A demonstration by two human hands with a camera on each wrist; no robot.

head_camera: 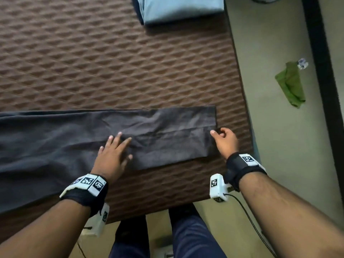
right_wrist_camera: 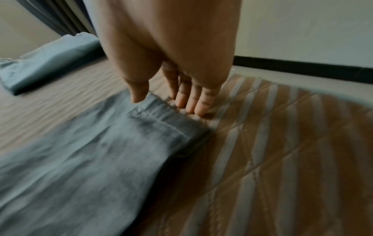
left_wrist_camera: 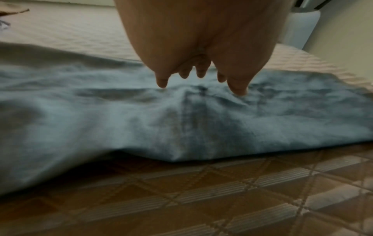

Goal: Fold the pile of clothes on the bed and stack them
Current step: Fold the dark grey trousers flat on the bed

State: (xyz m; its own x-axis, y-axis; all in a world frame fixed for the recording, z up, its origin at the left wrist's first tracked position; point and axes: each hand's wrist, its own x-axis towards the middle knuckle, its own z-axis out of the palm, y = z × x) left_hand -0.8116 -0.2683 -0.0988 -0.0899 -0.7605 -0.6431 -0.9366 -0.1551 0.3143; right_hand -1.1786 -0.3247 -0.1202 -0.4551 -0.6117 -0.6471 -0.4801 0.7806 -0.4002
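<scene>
Across the near edge of the bed point(head_camera: 93, 58), dark trousers point(head_camera: 74, 138) are laid flat lengthwise, legs doubled together, cuffs toward the right. Left hand point(head_camera: 113, 153) is pressed on the cloth, fingers straight and spread. Right hand point(head_camera: 224, 141) is at the cuff end, fingers curled at the hem; whether the hem is actually pinched cannot be told. One folded blue garment point(head_camera: 182, 10) is already set at the far edge, well apart. Crosswise folds and stacking are judged outstanding. A green cloth point(head_camera: 290, 84) is noted on the floor point(head_camera: 270, 127); nothing obstructs.
</scene>
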